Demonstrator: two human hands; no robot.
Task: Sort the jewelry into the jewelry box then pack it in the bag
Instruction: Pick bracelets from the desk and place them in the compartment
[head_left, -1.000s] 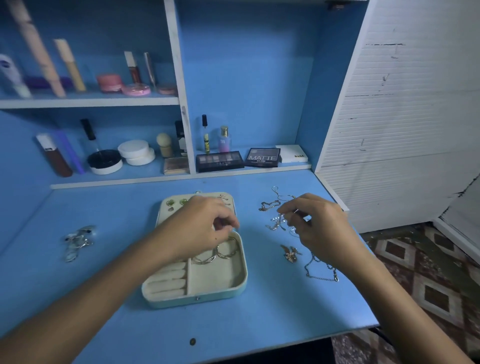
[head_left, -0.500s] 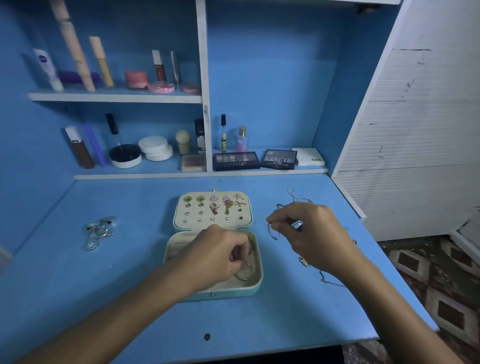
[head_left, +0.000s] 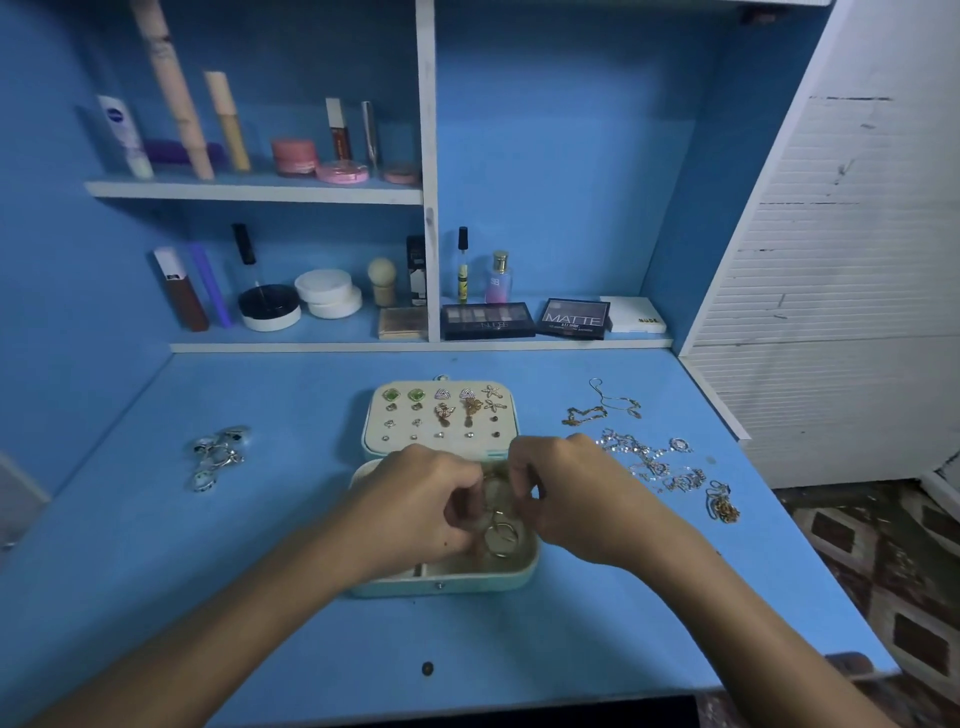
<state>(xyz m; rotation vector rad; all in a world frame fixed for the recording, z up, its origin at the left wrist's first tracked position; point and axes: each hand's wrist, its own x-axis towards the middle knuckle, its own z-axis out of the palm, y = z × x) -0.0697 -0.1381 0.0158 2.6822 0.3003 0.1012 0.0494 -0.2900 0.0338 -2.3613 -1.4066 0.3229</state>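
The mint jewelry box (head_left: 441, 584) lies open mid-desk. Its raised lid (head_left: 441, 415) carries several pairs of earrings. My left hand (head_left: 415, 499) and right hand (head_left: 566, 499) meet over the box's right compartment, fingers curled, pinching a thin gold bangle (head_left: 491, 475) between them; most of the bangle is hidden. Gold hoops (head_left: 501, 535) lie in that compartment below my fingers. Silver chains (head_left: 649, 462), a gold chain (head_left: 602, 410) and a gold piece (head_left: 722, 504) lie loose to the right. A cluster of rings (head_left: 218, 454) sits to the left. No bag is in view.
Shelves at the back hold cosmetics: eyeshadow palettes (head_left: 488, 319), white jars (head_left: 327, 299), bottles and tubes. A white slatted panel (head_left: 831, 260) borders the desk on the right. A small dark spot (head_left: 427, 668) marks the desk near its front edge.
My right hand has come left from the chain pile with a thin bangle to the box, meeting my left hand over the right compartment. The camera view has shifted.
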